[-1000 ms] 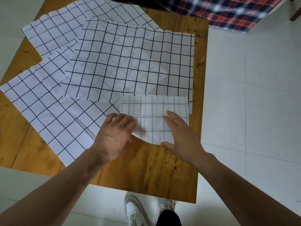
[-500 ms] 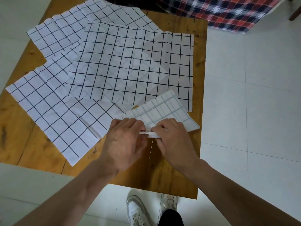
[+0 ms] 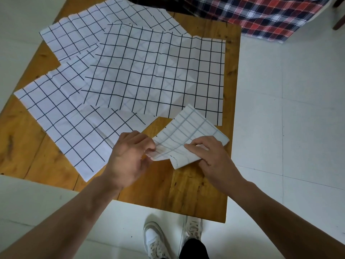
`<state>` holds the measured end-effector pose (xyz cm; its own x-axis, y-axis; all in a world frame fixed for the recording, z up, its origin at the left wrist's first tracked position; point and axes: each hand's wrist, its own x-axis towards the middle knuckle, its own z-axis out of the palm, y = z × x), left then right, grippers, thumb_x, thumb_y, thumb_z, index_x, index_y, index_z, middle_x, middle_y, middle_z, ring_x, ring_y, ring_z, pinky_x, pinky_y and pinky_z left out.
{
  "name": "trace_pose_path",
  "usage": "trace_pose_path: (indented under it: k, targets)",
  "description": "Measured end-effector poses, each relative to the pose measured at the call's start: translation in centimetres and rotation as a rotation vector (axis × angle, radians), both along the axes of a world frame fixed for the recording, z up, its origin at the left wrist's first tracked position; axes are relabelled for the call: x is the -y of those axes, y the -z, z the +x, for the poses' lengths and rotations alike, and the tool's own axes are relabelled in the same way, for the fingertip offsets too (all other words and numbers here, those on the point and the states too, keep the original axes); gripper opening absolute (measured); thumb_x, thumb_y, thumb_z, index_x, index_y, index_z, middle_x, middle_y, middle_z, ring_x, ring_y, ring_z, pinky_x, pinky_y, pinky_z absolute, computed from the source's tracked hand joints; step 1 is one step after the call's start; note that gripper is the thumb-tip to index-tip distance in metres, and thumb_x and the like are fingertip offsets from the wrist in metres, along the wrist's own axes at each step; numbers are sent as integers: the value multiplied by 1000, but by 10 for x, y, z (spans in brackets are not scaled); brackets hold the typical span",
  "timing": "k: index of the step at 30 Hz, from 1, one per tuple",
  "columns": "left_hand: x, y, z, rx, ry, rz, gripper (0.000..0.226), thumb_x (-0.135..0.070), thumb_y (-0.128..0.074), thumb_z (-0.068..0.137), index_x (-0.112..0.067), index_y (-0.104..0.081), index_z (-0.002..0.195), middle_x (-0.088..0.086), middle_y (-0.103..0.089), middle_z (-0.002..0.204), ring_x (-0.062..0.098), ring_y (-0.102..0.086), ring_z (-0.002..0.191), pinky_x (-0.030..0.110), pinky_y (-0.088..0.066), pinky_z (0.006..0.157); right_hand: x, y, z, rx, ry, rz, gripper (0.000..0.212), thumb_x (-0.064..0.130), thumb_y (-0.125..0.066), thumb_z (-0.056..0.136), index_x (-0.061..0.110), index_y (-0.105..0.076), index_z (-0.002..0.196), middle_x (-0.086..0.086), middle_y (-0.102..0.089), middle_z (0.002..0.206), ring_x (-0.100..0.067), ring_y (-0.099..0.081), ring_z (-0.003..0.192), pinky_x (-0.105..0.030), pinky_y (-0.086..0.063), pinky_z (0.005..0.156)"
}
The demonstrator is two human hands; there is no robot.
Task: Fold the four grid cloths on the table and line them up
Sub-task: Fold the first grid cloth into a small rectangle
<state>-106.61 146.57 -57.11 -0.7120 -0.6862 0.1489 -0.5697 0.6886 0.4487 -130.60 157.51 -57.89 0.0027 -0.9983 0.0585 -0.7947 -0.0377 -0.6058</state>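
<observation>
Both hands work the small folded cloth (image 3: 188, 135): left hand (image 3: 128, 157) and right hand (image 3: 211, 156) fingers pinch its near edge. Next, crease it flat; three cloths wait.

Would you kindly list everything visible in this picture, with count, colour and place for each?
folded grid cloth: one, white with pale lines, near right of the table, held by both hands.
flat grid cloths: three, white with dark lines, overlapping across the table's middle and left.
table: one, orange-brown wood, centre.
plaid fabric: one, red, navy and white, beyond the table's far right corner.
floor: pale tiles, all around.
shoes: two, white, below the table's near edge.
left hand: pinches the folded cloth's left corner.
right hand: grips its near right edge.
</observation>
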Motion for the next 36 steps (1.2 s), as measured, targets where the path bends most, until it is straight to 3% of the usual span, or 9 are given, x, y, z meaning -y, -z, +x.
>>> trace_pose_path:
  k: [6,12,17,21,24,26,29,33,36]
  targets:
    - [-25,-16,9,-5,33,-166,9,-6,-62,70,-13,-60,74,-3,-59,72,22,-55,66,32,-41,68,-3,8,-6,-207,-83,-148,41,23,-38,95,14,-64,125,-11,-59,123,-26,-46,119,-42,-41,96]
    - [-57,-14,4,39,87,-109,17,-3,-56,63,-14,-58,76,-3,-56,72,21,-51,64,27,-33,69,-15,20,-11,-250,-32,-72,42,21,-72,85,12,-63,124,-11,-61,118,-31,-55,111,-49,-50,89]
    - [-69,-6,-4,-26,77,-59,17,-1,-57,67,-15,-56,76,-3,-54,73,21,-48,65,33,-43,62,-27,25,-17,-228,-61,-9,49,22,-85,71,12,-67,116,-8,-66,115,-29,-61,105,-43,-55,85]
    - [-71,0,7,-52,146,42,27,2,-69,63,-17,-60,80,-8,-59,84,15,-51,77,28,-40,69,-29,30,-19,-178,-47,-7,48,10,-86,68,9,-69,113,-10,-68,115,-30,-64,104,-41,-53,89]
    - [-67,12,23,-8,155,181,44,-10,-78,65,-18,-68,107,-12,-63,113,11,-58,106,29,-46,83,-29,31,-19,-167,-41,-3,48,8,-86,67,8,-70,113,-11,-69,113,-31,-65,102,-41,-53,88]
    - [-60,19,29,-17,117,214,39,-23,-69,79,-18,-67,118,-11,-63,124,10,-56,118,28,-47,92,-28,32,-20,-170,-48,12,49,10,-86,67,8,-70,114,-10,-69,114,-32,-65,103,-44,-54,88]
    - [-54,27,30,-33,47,210,37,-41,-67,87,-17,-68,115,-8,-65,124,10,-58,118,25,-45,97,-28,33,-21,-163,-49,29,51,9,-87,66,9,-70,115,-9,-69,116,-32,-65,104,-44,-54,87]
    - [-53,33,26,-45,4,160,17,-25,-70,87,-17,-71,102,-7,-66,119,14,-60,110,29,-48,91,-29,33,-22,-146,-35,25,50,9,-87,68,9,-70,115,-9,-69,115,-31,-65,103,-44,-55,87]
    - [-51,32,23,-68,-46,193,21,-28,-67,80,-16,-69,97,-8,-67,114,15,-60,106,32,-48,89,-28,32,-22,-140,-13,-3,37,16,-76,76,7,-71,112,-10,-71,112,-31,-67,101,-43,-51,89]
